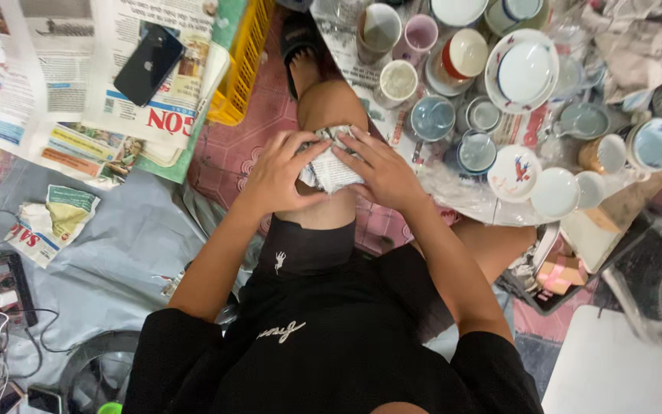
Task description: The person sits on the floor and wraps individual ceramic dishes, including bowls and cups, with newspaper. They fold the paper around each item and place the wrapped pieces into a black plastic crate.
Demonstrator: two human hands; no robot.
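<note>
Paper-wrapped bundle (331, 167) on the raised knee (331, 103), left hand (277, 172) and right hand (383, 172) on either side. Cups and saucers (526, 73) crowd the floor to the right; newspapers (155, 69) with phone (149, 64) on top lie left, basket (243, 65) between.

Only one view is given — it is taken from the person's head and is directed steeply down, close over the raised knee (332, 103) and lap; the floor around is seen farther off.
</note>
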